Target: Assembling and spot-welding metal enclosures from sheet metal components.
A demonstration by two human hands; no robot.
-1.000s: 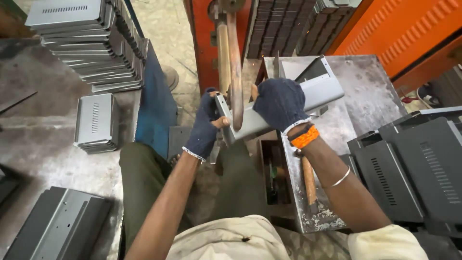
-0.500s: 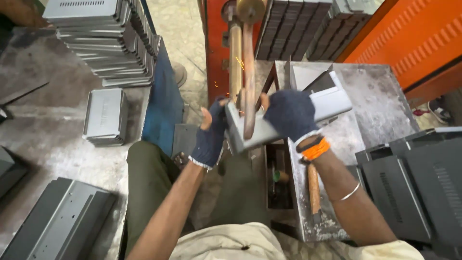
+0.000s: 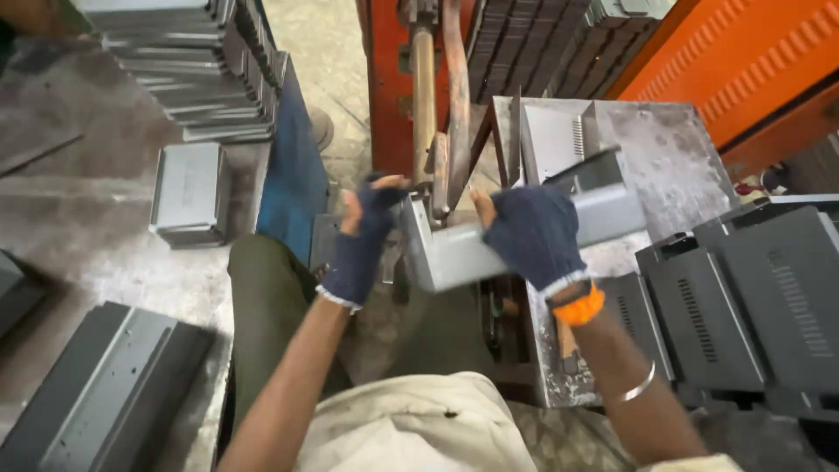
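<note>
**Grey housing held at the orange machine**

I am watching both gloved hands holding a folded grey metal housing (image 3: 489, 249) up against the twin vertical arms (image 3: 441, 105) of the orange machine (image 3: 389, 79). The right hand (image 3: 533, 236) is gripping the housing across its top, fingers wrapped closed. The left hand (image 3: 367, 240) is steadying the housing's left end; the fingers look half-curled, though blur is hiding the contact. Finished grey housings are lying stacked (image 3: 201, 70) at upper left, and dark vented panels (image 3: 760, 297) are sitting at right.
</note>
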